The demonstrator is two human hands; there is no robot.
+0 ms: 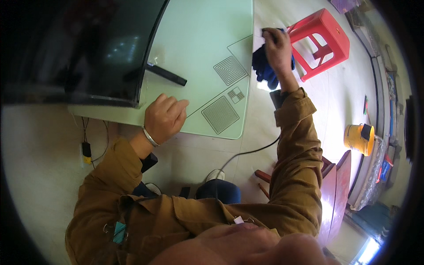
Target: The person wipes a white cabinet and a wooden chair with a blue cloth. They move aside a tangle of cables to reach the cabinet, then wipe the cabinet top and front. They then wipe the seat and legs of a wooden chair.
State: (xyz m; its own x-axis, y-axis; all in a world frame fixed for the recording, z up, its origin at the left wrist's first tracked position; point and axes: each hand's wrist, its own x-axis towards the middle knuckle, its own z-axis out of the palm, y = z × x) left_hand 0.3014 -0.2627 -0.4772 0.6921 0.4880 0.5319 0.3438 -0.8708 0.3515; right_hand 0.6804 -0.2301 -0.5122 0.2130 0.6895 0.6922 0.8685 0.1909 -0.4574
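Observation:
My left hand [165, 116] rests near the front edge of a glass-topped table [198, 20], its fingers curled and nothing visible in them. A black bar-shaped object [167, 74] lies on the glass just beyond it, beside the large dark screen [109, 49]. Past the table's right edge, my right hand [278, 49] is closed on dark blue cloth [263, 68], which looks like a knitted glove and hangs below the fingers. Part of the cloth is hidden behind the hand and wrist.
A red plastic stool [334, 33] stands right of my right hand. Farther right is a yellow bucket [356, 139]. Wooden furniture [341, 188] stands near my right elbow. A black cable [245, 153] runs from my right sleeve towards my body. Other cables [106, 139] hang under the table's left part.

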